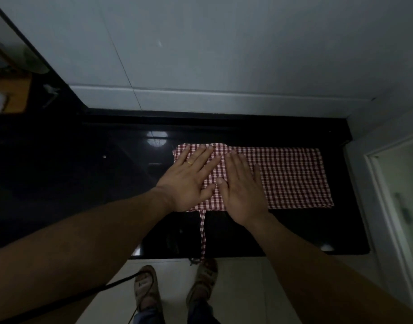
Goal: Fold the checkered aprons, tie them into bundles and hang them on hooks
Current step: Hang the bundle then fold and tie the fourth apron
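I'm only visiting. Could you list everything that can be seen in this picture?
apron: one, red-and-white checkered, folded flat on the counter
apron tie: one, same check, trailing off the counter's near edge
counter: one, glossy black, against the wall
wall: one, pale grey tiles, behind the counter
floor: one, pale tiles, below the counter
cable: one, black, lower left
sandals: two, light, on the feet
ring: one, gold, on the left grip
left grip: one, bare hand, flat on the apron's left end
right grip: one, bare hand, flat on the apron beside it
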Tool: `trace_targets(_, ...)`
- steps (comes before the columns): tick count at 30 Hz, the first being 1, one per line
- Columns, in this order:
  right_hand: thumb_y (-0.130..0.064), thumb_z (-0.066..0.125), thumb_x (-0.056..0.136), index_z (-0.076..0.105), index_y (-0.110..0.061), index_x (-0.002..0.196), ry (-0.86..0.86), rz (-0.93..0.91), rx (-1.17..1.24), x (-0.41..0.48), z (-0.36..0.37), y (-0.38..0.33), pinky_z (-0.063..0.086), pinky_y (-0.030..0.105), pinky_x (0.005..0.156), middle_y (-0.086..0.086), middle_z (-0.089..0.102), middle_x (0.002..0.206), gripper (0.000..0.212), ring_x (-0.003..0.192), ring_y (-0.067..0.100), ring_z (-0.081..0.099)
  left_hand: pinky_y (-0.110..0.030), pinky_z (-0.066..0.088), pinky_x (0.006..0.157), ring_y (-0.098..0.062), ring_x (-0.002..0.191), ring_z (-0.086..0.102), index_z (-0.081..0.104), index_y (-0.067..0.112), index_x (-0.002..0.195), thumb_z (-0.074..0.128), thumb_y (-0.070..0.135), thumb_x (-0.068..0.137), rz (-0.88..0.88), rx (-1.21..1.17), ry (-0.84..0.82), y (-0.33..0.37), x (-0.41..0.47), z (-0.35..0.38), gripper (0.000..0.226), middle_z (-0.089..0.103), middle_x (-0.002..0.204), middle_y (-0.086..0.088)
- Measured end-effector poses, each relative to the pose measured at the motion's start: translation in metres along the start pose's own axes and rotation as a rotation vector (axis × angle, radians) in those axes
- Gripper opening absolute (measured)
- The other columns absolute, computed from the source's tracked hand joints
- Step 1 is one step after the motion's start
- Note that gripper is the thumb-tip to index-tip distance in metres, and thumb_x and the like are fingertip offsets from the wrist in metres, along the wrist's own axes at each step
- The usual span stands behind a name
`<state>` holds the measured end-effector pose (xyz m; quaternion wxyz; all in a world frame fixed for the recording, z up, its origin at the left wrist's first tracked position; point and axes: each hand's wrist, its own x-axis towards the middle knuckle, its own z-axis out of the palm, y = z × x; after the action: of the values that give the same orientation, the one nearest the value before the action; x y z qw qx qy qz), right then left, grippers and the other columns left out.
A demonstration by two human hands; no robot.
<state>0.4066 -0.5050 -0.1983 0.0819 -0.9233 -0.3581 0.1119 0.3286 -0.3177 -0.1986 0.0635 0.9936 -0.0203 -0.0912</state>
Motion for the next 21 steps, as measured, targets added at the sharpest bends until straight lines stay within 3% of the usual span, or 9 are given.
trace_targets(3,-0.052,0.011,0.107,-0.003,-0.019,0.166,-0.034,-0.019,-0.017,0.001,0.006,0.003,-0.002,0.054,0.129,-0.002,-0.01,0.174,0.069,0.159,0.014,-0.014,-0.049,-0.01,0.129,-0.018,0.16,-0.019,-0.009,0.021,0.166,0.015,0.067,0.104,-0.015,-0.029,0.028,-0.002,-0.005,-0.001,0.082,-0.013,0.175,-0.006)
trace_targets(6,-0.052,0.012,0.107,-0.006,-0.019,0.166,-0.02,-0.009,-0.015,0.0,0.004,0.002,-0.004,0.054,0.129,-0.002,-0.012,0.174,0.069,0.159,0.014,-0.016,-0.051,0.013,0.129,-0.023,0.16,0.011,0.01,0.017,0.166,0.042,0.071,0.098,-0.343,-0.226,0.239,0.003,-0.029,-0.002,0.093,0.017,0.172,-0.009)
trace_targets(8,-0.051,0.013,0.108,-0.007,-0.02,0.165,-0.025,0.019,0.009,0.001,0.003,-0.003,-0.007,0.052,0.128,-0.003,-0.013,0.174,0.069,0.158,0.013,-0.017,-0.051,0.042,0.113,-0.028,0.136,0.047,0.038,0.018,0.152,0.06,0.069,0.09,-0.672,-0.395,0.326,0.008,-0.042,-0.001,0.083,0.05,0.147,-0.009)
trace_targets(11,-0.052,0.018,0.108,-0.005,-0.02,0.166,-0.056,0.009,0.048,0.004,0.004,-0.029,-0.008,0.05,0.128,-0.002,-0.01,0.174,0.07,0.159,0.015,-0.014,-0.045,0.059,0.09,-0.023,0.098,0.07,0.063,0.021,0.113,0.071,0.052,0.091,-0.908,-0.891,0.245,0.008,-0.044,-0.004,0.039,0.074,0.114,-0.005)
trace_targets(12,-0.054,0.023,0.107,0.0,-0.02,0.166,-0.045,0.016,0.075,0.005,0.002,-0.039,-0.003,0.05,0.129,-0.001,-0.004,0.175,0.072,0.16,0.016,-0.007,-0.045,0.061,0.088,-0.022,0.093,0.072,0.066,0.024,0.105,0.071,0.044,0.091,-0.927,-0.979,0.233,0.005,-0.045,-0.012,0.025,0.076,0.109,-0.005)
trace_targets(14,-0.054,0.043,0.102,0.026,-0.02,0.161,0.067,0.075,0.151,0.0,-0.005,-0.055,0.023,0.048,0.125,0.003,0.027,0.166,0.071,0.152,0.022,0.025,-0.043,0.061,0.086,-0.019,0.088,0.072,0.066,0.026,0.096,0.069,0.033,0.092,-0.909,-0.965,0.27,0.002,-0.05,-0.027,0.008,0.076,0.101,-0.001)
trace_targets(16,-0.041,0.059,0.098,0.052,-0.023,0.141,0.141,0.141,0.305,-0.003,-0.009,-0.061,0.046,0.04,0.104,0.001,0.052,0.138,0.047,0.125,0.02,0.052,-0.038,0.06,0.079,-0.016,0.083,0.07,0.067,0.022,0.093,0.065,0.025,0.091,-0.821,-0.892,0.373,0.004,-0.05,-0.046,0.005,0.075,0.093,0.003)
trace_targets(19,-0.028,0.056,0.103,0.066,-0.026,0.122,-0.116,0.338,0.913,-0.005,-0.029,-0.061,0.051,0.028,0.085,-0.004,0.068,0.117,0.021,0.104,0.017,0.067,-0.034,0.054,0.068,-0.012,0.07,0.067,0.065,0.014,0.083,0.064,0.031,0.099,-0.636,-1.152,0.366,0.026,-0.04,-0.074,0.023,0.072,0.08,0.004)
trace_targets(21,-0.033,0.053,0.106,0.071,-0.02,0.116,-0.295,0.524,1.328,-0.007,-0.044,-0.052,0.056,0.031,0.086,0.003,0.075,0.112,0.025,0.101,0.021,0.072,-0.034,0.049,0.076,-0.008,0.077,0.063,0.065,0.016,0.086,0.057,0.044,0.104,-0.515,-1.302,0.367,0.041,-0.035,-0.079,0.034,0.069,0.085,0.003)
